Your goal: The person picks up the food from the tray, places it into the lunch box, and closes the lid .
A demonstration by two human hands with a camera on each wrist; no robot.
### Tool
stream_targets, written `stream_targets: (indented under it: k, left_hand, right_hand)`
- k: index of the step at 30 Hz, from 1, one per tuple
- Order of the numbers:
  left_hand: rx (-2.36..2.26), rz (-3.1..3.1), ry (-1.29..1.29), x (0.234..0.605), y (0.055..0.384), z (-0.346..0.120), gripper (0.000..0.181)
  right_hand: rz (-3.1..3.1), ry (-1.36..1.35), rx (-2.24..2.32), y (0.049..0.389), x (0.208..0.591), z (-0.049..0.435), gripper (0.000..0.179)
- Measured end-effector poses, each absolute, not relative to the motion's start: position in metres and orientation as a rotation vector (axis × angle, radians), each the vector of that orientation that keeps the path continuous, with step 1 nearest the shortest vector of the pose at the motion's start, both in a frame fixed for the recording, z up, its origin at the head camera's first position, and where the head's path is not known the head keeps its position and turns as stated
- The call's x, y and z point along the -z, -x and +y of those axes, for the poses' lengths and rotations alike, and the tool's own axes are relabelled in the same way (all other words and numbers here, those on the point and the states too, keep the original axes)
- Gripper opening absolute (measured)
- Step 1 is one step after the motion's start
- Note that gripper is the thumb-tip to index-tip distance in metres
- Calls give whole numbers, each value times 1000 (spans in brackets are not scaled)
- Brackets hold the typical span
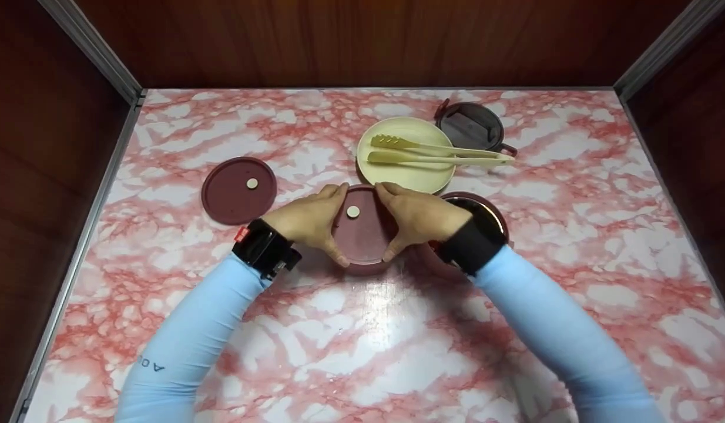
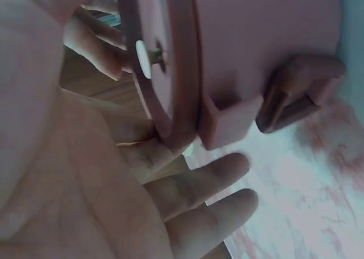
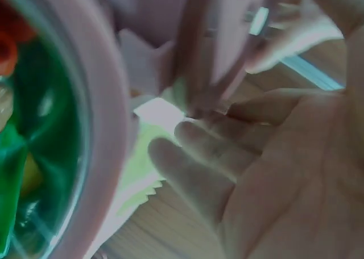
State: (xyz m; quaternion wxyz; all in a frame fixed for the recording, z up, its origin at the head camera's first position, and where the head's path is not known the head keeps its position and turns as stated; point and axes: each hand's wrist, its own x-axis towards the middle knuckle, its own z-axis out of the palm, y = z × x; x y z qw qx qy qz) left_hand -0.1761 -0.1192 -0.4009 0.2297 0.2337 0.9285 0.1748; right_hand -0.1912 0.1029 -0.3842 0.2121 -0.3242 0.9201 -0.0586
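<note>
A round mauve lid [image 1: 365,238] with a cream knob sits on a mauve pot [image 2: 261,26] in the middle of the table. From the left, my left hand [image 1: 308,220] grips the lid's rim, thumb at the near edge and fingers at the far edge. My right hand [image 1: 420,216] holds the opposite side the same way. In the left wrist view the pot's side handle [image 2: 301,94] shows below the rim. Under my right wrist stands another mauve pot [image 3: 108,100], with green and red things inside; my forearm partly hides it in the head view.
A maroon lid [image 1: 233,194] with a cream knob lies at left. Behind my hands is a cream plate or shallow pan [image 1: 398,129], with cream tongs [image 1: 421,158] across it. A small dark pot [image 1: 471,126] stands at the back right. Panels enclose the table's back and sides.
</note>
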Motion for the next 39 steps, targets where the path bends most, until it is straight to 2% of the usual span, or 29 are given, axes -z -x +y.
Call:
stream_targets:
  k: [6, 16, 22, 25, 29, 30, 31, 39]
  left_hand:
    - [-439, 2544, -631, 399, 181, -115, 149]
    - [-499, 2512, -570, 403, 175, -117, 152]
    - [-554, 2475, -590, 406, 179, -120, 151]
    - [-601, 2457, -609, 410, 180, -127, 148]
    - [-659, 2454, -664, 417, 180, -137, 143]
    - [-666, 2458, -677, 418, 180, -139, 142]
    - [-669, 2462, -683, 419, 180, -141, 141]
    - [-686, 2440, -660, 418, 180, -138, 138]
  right_hand:
    - [2510, 878, 99, 200, 390, 97, 139]
    - [2503, 813, 46, 188, 381, 85, 135]
    - [2484, 845, 102, 198, 385, 90, 135]
    - [2477, 941, 203, 208, 385, 97, 113]
    - [2505, 1063, 287, 221, 385, 107, 35]
    - [2514, 1088, 289, 223, 385, 109, 20]
    - [2519, 1100, 292, 225, 386, 111, 13]
    - [2550, 972, 398, 230, 385, 111, 8]
